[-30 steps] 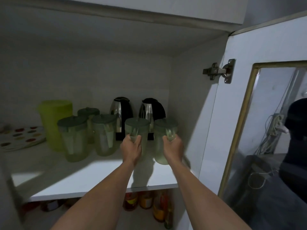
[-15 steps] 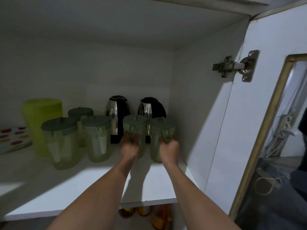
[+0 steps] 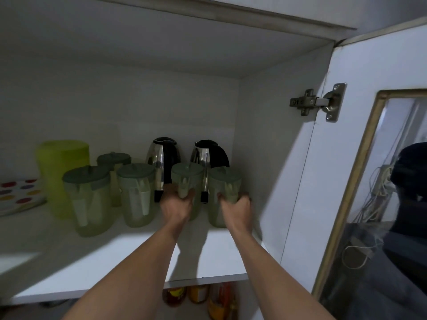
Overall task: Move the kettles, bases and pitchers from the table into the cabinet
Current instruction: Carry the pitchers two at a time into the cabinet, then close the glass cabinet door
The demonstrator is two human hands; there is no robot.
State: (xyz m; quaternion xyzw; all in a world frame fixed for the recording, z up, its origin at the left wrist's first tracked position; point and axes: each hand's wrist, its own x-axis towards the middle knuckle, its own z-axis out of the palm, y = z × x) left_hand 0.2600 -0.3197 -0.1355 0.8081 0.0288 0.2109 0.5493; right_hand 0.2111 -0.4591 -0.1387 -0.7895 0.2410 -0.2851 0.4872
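Note:
On the white cabinet shelf point(image 3: 129, 257) stand several clear green-lidded pitchers. My left hand point(image 3: 176, 203) grips the handle of one pitcher point(image 3: 187, 175). My right hand point(image 3: 236, 205) grips the handle of the rightmost pitcher point(image 3: 225, 181), close to the cabinet's right wall. Both pitchers stand upright on the shelf. Behind them are two steel kettles with black handles, the left kettle point(image 3: 163, 153) and the right kettle point(image 3: 208, 154), each on a black base. Three more pitchers stand to the left: one point(image 3: 89, 199) in front, one point(image 3: 136, 192) beside it, one point(image 3: 113, 159) behind.
A tall lime-green container point(image 3: 61, 162) stands at the back left, next to a plate with coloured dots point(image 3: 18, 192). The open cabinet door point(image 3: 323, 181) with a hinge point(image 3: 318, 102) and a glass pane hangs at the right. Bottles point(image 3: 201, 296) stand on the shelf below.
Both hands have pushed their pitchers a little deeper onto the shelf, toward the kettles. The camera view has shifted slightly; the grips on the handles are unchanged.

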